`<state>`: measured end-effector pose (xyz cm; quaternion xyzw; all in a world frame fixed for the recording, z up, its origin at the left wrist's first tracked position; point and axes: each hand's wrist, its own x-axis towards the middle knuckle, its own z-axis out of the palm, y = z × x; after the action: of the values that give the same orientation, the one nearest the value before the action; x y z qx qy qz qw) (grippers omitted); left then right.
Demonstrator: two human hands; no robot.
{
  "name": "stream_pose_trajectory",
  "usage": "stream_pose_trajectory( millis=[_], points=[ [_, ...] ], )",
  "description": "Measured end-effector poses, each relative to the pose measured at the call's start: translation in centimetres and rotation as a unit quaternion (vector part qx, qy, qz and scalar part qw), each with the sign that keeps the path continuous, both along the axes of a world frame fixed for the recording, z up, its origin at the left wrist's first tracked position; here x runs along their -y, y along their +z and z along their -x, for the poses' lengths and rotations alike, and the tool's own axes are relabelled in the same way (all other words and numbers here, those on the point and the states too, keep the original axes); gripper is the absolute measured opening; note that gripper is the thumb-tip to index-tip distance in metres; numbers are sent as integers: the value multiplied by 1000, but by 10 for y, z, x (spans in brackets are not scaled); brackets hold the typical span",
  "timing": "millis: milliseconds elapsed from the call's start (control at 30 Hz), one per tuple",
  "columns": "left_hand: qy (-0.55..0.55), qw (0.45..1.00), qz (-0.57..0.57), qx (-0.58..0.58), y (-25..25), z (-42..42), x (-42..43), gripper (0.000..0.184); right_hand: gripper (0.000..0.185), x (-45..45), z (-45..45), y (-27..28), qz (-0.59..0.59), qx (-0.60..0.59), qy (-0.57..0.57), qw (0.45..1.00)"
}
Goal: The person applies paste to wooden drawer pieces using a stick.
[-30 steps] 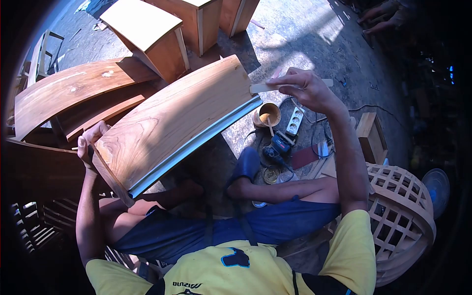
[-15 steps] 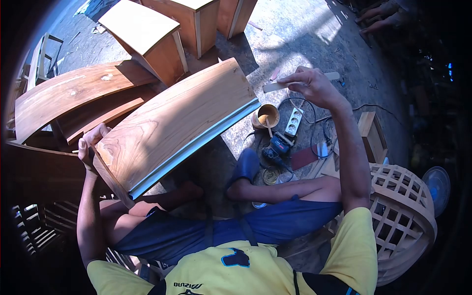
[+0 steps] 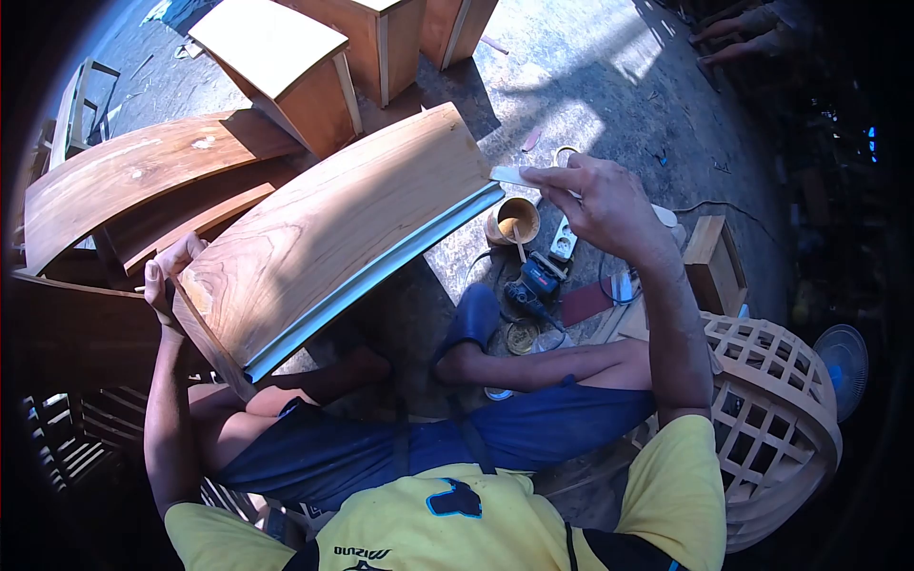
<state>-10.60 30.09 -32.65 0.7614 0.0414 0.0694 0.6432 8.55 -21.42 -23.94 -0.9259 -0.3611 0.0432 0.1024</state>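
Note:
My left hand [image 3: 171,276] grips the left end of a curved wooden drawer front [image 3: 333,219], which is tilted across my lap. A pale metal-looking rail [image 3: 376,284] runs along its lower side. My right hand [image 3: 600,202] pinches a flat, whitish scraper [image 3: 510,175], whose tip is at the panel's right end. Just below that tip stands an open can [image 3: 517,211] with tan paste and a stick inside.
A power strip [image 3: 563,242], a blue power tool [image 3: 535,284] and a dark red sheet [image 3: 586,303] lie right of my foot. Curved panels [image 3: 133,171] are at left, wooden boxes [image 3: 276,48] behind, a lattice piece [image 3: 762,400] and a fan [image 3: 845,366] at right. Another person's feet [image 3: 738,38] show at top right.
The scraper first drew back from the panel's right end, and my right hand has since moved left and down, bringing its tip back there. My left hand still holds the panel.

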Motion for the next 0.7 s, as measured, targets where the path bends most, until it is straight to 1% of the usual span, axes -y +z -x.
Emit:
stream_pose_trajectory(
  millis=[33,100,167,233,267,300,333,367,400,467,533,567,600,633,700],
  points=[
    [1,1000,-7,4,-1,-1,0,84,27,4,-5,3,1,4,1,1000],
    [-3,1000,-10,10,-2,-2,-1,84,28,8,-13,9,26,-12,-34,999],
    [-9,1000,-7,1,0,0,0,81,28,6,-18,12,6,-19,-41,999],
    [-5,1000,-15,-3,2,0,0,81,28,4,-26,8,-35,-94,-18,995],
    [-1,1000,-22,-3,3,0,2,82,28,4,-30,5,-35,-96,-19,995],
    [-2,1000,-22,-5,3,0,7,82,28,5,-34,0,-40,-105,11,994],
    [36,999,-24,11,3,1,14,82,28,4,-39,-4,-45,-113,41,992],
    [75,996,-27,27,3,1,18,82,28,4,-44,-8,-46,-113,42,992],
    [76,996,-27,27,3,1,15,82,28,4,-48,-12,-49,-121,51,990],
    [-1,999,-29,14,3,0,5,82,28,7,-52,-12,-52,-128,61,988],
    [-6,999,-32,7,4,-1,4,84,31,10,-53,-5,35,51,80,995],
    [-13,999,-34,-1,5,-1,4,85,31,9,-53,-2,33,53,84,995],
    [-19,999,-42,4,7,-2,6,86,31,7,-51,1,-11,-14,66,998],
    [-26,999,-23,0,5,-2,4,86,31,4,-50,3,-55,-82,51,994],
    [-19,999,-33,0,7,-3,6,87,30,-2,-45,0,-60,-101,77,990]
  ],
)
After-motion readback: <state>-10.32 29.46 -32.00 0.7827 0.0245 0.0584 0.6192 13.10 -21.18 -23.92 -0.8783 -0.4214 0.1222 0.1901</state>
